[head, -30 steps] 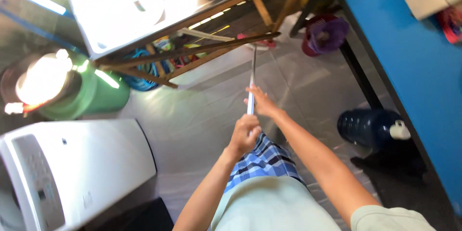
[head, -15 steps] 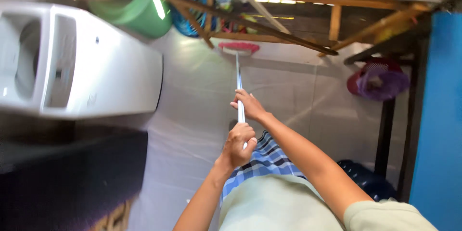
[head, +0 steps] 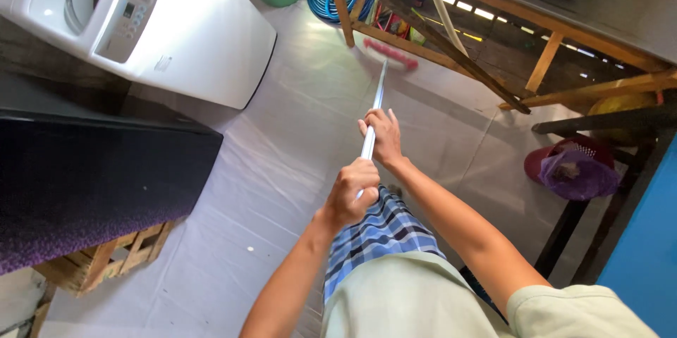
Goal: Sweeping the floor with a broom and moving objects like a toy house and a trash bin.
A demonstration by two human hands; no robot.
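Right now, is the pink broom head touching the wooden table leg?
Cannot tell. In the head view the broom head lies blurred on the floor right beside the wooden table leg, with neither contact nor a gap plainly shown.

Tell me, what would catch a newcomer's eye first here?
Both hands, the left nearer the body and the right further out, keep a closed grip on a silver pole running to a pink broom head by the wooden bench. A white washer stands upper left.
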